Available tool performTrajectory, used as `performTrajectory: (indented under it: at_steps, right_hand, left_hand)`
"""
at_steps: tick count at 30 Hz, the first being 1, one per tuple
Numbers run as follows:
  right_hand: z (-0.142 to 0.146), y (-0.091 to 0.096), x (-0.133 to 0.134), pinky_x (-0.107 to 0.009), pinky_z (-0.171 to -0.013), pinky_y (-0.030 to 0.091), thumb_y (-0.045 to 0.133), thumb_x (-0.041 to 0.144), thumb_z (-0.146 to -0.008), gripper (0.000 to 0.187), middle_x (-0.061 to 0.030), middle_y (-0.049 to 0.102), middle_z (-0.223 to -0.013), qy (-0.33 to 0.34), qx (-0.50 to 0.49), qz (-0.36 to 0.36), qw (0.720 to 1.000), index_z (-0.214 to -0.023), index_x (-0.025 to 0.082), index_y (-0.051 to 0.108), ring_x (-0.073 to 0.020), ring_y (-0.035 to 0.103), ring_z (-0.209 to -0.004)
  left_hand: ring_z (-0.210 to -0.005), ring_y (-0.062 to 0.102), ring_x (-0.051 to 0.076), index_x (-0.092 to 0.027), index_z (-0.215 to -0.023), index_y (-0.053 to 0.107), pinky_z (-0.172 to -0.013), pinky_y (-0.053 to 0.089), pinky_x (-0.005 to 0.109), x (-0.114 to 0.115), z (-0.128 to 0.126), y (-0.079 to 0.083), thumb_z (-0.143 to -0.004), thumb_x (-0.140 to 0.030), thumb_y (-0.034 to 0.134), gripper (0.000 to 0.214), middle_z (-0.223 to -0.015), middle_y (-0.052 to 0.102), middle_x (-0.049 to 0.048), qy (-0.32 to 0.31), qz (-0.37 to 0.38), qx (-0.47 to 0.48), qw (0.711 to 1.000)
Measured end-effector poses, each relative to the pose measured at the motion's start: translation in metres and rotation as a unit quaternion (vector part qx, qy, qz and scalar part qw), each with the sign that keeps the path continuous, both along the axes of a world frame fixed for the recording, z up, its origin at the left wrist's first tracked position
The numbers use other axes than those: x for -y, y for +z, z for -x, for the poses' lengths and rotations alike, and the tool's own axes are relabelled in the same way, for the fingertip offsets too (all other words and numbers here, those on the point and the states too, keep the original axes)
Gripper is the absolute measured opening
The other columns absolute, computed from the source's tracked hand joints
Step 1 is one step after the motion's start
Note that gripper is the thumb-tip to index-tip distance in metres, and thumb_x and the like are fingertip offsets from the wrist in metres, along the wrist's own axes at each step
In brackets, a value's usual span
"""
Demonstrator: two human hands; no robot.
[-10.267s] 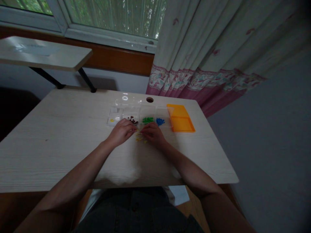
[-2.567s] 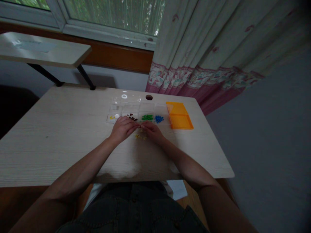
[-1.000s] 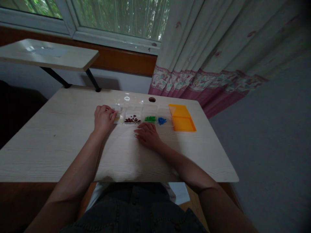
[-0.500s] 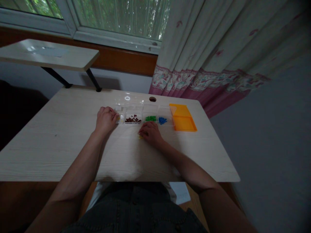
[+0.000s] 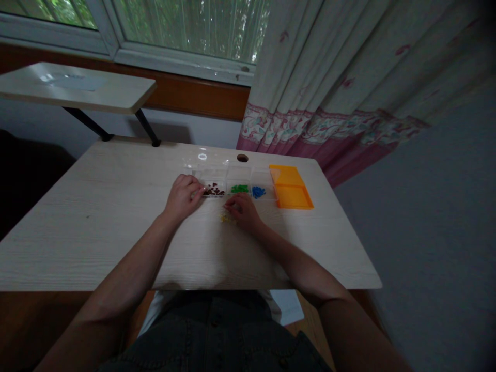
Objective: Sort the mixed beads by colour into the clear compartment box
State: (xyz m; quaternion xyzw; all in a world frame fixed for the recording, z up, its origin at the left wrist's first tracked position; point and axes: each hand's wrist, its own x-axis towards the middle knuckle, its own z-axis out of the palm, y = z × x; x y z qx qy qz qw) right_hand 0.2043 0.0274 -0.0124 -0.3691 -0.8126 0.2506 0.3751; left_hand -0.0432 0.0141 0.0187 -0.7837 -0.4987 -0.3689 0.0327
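Note:
A clear compartment box lies on the pale wooden table, holding dark brown bits, green bits and blue bits in separate cells. My left hand is over the box's left end, fingers curled, hiding the cell beneath. My right hand rests on the table just in front of the box, fingers pinched at a small heap of yellow bits. What either hand holds is too small to make out.
An orange lid or tray lies right of the box. A cable hole sits near the table's far edge. A second table, a window and a curtain stand behind. The right table edge drops to grey floor.
My left hand has come back rightward from the box's far-left cell toward the brown cell. My right hand stays at the yellow bits, with its fingers now drawn together.

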Motion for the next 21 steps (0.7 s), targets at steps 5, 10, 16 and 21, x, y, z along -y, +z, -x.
performTrajectory:
  at_steps: [5,10,16,21]
  right_hand:
    - [-0.003,-0.002,-0.007,-0.030,-0.078,0.042,0.058,0.056,-0.087,0.038,-0.0024,0.060,-0.079,-0.002,-0.062,0.074,0.995,-0.079,0.020,0.066,-0.0165,0.054,-0.080]
    - [-0.005,-0.005,-0.009,-0.027,-0.068,0.041,0.061,0.062,-0.082,0.042,-0.0005,0.058,-0.077,-0.004,-0.111,0.131,0.985,-0.080,0.020,0.065,-0.0137,0.051,-0.073]
    - [-0.006,-0.004,-0.009,-0.026,-0.067,0.040,0.063,0.062,-0.080,0.043,0.0003,0.057,-0.075,0.012,-0.127,0.158,0.979,-0.078,0.020,0.065,-0.0131,0.050,-0.072]
    - [-0.005,-0.005,-0.009,-0.025,-0.066,0.039,0.065,0.060,-0.079,0.041,0.0006,0.056,-0.075,0.032,-0.135,0.180,0.974,-0.078,0.019,0.064,-0.0125,0.051,-0.071]
  left_hand:
    - [-0.091,0.054,0.021,-0.022,-0.094,0.069,-0.084,0.043,0.037,0.009,-0.028,0.000,-0.093,-0.038,0.055,0.021,-0.092,0.064,0.0059,-0.126,0.038,-0.030,0.991]
    - [-0.097,0.055,0.024,-0.020,-0.095,0.066,-0.090,0.043,0.039,0.008,-0.043,-0.009,-0.088,-0.045,0.063,0.026,-0.095,0.064,0.0065,-0.127,0.049,-0.008,0.991]
    - [-0.095,0.055,0.024,-0.020,-0.091,0.063,-0.089,0.044,0.039,0.006,-0.050,-0.015,-0.086,-0.045,0.066,0.026,-0.092,0.064,0.0057,-0.123,0.048,0.008,0.991]
    - [-0.093,0.055,0.023,-0.019,-0.088,0.063,-0.088,0.044,0.039,0.006,-0.050,-0.010,-0.088,-0.045,0.063,0.026,-0.089,0.064,0.0058,-0.121,0.044,0.008,0.992]
